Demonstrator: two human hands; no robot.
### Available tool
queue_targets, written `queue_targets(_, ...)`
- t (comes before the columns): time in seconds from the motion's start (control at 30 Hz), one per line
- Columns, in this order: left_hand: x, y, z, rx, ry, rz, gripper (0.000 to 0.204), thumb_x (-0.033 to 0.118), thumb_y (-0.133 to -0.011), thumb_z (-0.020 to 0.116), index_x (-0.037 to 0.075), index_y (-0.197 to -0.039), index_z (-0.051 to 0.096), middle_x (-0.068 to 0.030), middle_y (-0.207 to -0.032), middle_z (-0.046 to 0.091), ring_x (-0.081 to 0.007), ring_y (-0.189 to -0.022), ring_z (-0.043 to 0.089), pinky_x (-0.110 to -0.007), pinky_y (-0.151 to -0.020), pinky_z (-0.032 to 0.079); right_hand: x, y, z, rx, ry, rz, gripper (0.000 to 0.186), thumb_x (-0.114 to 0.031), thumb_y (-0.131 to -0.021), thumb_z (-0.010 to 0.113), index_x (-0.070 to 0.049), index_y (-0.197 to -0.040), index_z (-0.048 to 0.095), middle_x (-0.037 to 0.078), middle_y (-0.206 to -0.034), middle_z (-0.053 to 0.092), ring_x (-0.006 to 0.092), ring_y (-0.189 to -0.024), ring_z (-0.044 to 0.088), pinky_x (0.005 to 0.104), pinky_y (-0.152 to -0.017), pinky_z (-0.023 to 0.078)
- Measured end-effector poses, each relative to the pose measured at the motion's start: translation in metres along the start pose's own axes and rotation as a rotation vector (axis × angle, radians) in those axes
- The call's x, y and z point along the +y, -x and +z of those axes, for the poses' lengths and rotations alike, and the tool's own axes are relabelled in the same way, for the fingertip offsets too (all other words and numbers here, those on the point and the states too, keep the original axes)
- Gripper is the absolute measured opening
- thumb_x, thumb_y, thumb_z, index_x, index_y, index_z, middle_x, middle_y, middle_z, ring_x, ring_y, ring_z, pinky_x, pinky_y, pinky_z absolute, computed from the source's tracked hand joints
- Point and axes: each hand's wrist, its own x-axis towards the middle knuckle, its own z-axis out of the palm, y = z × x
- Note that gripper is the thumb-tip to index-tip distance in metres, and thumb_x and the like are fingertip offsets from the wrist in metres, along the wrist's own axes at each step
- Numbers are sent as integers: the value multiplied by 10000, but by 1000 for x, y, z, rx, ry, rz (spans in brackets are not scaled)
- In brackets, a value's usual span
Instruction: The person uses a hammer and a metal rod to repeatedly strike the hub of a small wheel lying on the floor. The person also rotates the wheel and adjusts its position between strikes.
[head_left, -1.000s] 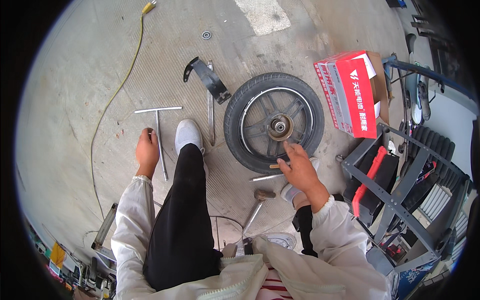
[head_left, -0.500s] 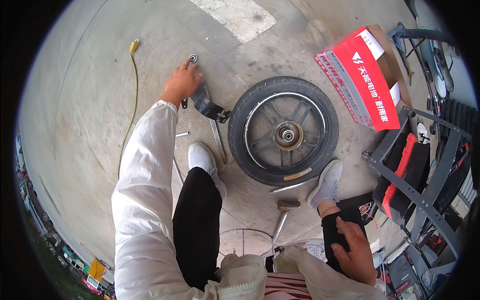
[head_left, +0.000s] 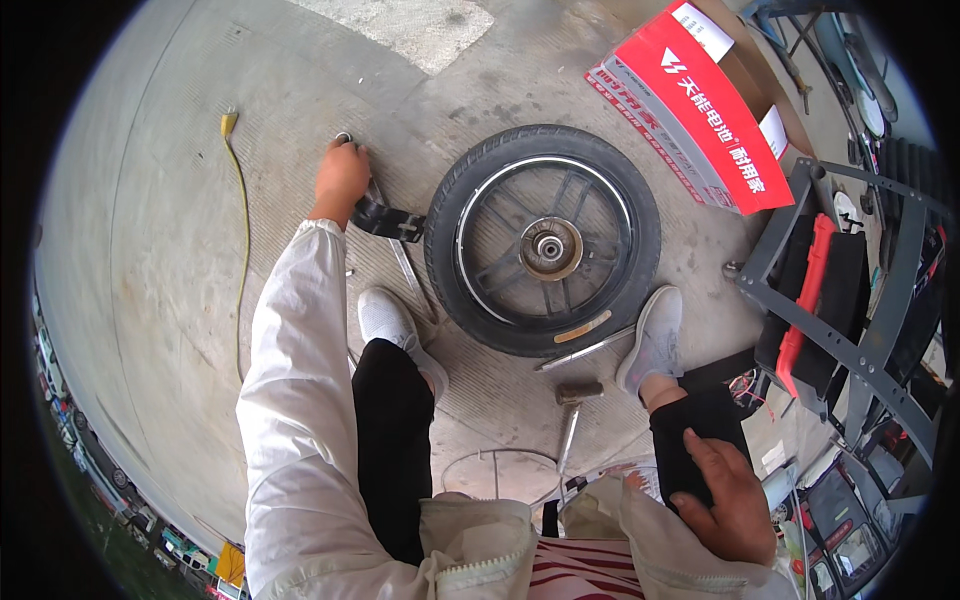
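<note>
My left hand (head_left: 342,180) reaches out to the floor at the upper left. Its fingers are curled closed on a small round metal ring, bearing-like (head_left: 344,137), whose rim shows at the fingertips. Right beside that hand lie a black curved part (head_left: 388,219) and a long metal bar (head_left: 410,275). A wheel with a black tyre (head_left: 480,165) lies flat in front of me, its metal hub (head_left: 549,249) facing up. On my right knee rests my right hand (head_left: 727,495), thumb apart from the fingers and nothing in it.
A hammer (head_left: 573,400) and a metal rod (head_left: 585,350) lie near my right shoe (head_left: 653,330). At the upper right stands a red cardboard box (head_left: 700,120), with a dark metal frame (head_left: 830,330) below it. A yellow cable (head_left: 242,200) runs along the left.
My left hand has drawn back slightly, and its fingers have curled round the ring. The view has shifted a little. My right hand stays on the knee.
</note>
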Motion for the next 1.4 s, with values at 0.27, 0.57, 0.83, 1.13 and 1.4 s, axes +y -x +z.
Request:
queue_targets(0.27, -26, -14, 7, 32, -37, 148, 378, 296, -924, 513, 4, -1090, 687, -188, -1340, 534, -398, -1169, 535, -445, -1020, 416, -7, 7, 7, -13, 56, -69, 706, -234, -772, 756, -7, -1371, 459, 170, -1216, 547, 344, -1083, 560, 414, -949, 454)
queue_targets(0.57, -50, -16, 4, -35, -107, 220, 398, 334, -891, 542, 31, -1095, 700, -145, -1392, 506, -402, -1195, 510, -446, -1030, 396, -17, 11, 6, -3, 62, -138, 707, -255, -766, 762, -12, -1363, 472, 167, -1170, 551, 324, -1044, 568, 410, -922, 464)
queue_targets(0.83, -10, -11, -2, 186, 2, 163, 507, 101, -813, 646, 125, -1311, 553, -212, -1336, 514, -400, -1114, 568, -438, -957, 474, -14, 3, 13, -41, 59, -53, 727, -243, -733, 778, -12, -1355, 482, 168, -1190, 545, 331, -1069, 561, 408, -937, 459)
queue_targets(1.13, 35, 6, -37, 170, -32, 112, 345, 174, -819, 642, 96, -1153, 602, -174, -1092, 626, -335, -995, 628, -432, -832, 512, -19, 5, 6, 9, 63, -89, 733, -231, -716, 786, -22, -1353, 488, 151, -1168, 544, 312, -1027, 575, 405, -906, 468)
queue_targets(1.4, 76, 211, -51, -240, 151, 111, 321, 300, -805, 627, 13, -950, 629, -203, -873, 691, -377, -833, 665, -434, -775, 513, -2, 53, 25, 155, 52, -170, 698, -215, -735, 767, -19, -1346, 491, 137, -1130, 546, 304, -1005, 562, 395, -882, 469)
